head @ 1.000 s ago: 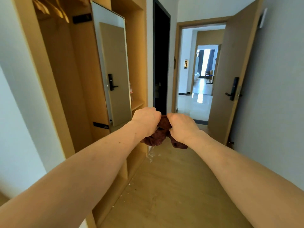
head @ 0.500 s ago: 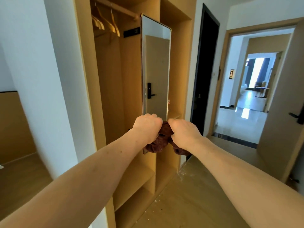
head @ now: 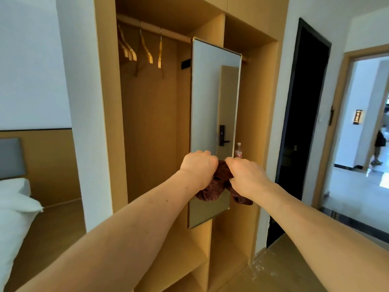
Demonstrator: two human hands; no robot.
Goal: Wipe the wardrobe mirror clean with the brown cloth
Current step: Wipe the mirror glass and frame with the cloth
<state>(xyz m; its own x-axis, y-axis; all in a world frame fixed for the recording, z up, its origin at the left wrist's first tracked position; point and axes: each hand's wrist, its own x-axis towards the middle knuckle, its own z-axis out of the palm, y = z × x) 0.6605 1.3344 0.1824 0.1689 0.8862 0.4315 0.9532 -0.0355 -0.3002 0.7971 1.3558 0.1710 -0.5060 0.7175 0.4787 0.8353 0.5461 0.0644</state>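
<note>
The brown cloth (head: 209,193) is bunched at frame centre, with your left hand (head: 199,167) and right hand (head: 246,175) both curled tight round it. The wardrobe mirror (head: 212,98) stands just behind and mostly above them, long axis upright. Both hands look equally near it.

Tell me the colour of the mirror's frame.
Gold mirror frame, seen best in the head view.

Turn to the task: I have swung from the hallway to face the wardrobe mirror (head: 212,98). A second ago it stood off to the left; now the brown cloth (head: 210,192) between my left hand (head: 199,165) and right hand (head: 246,175) hangs before its lower glass. A bed (head: 14,199) has appeared far left of the mirror.
</note>
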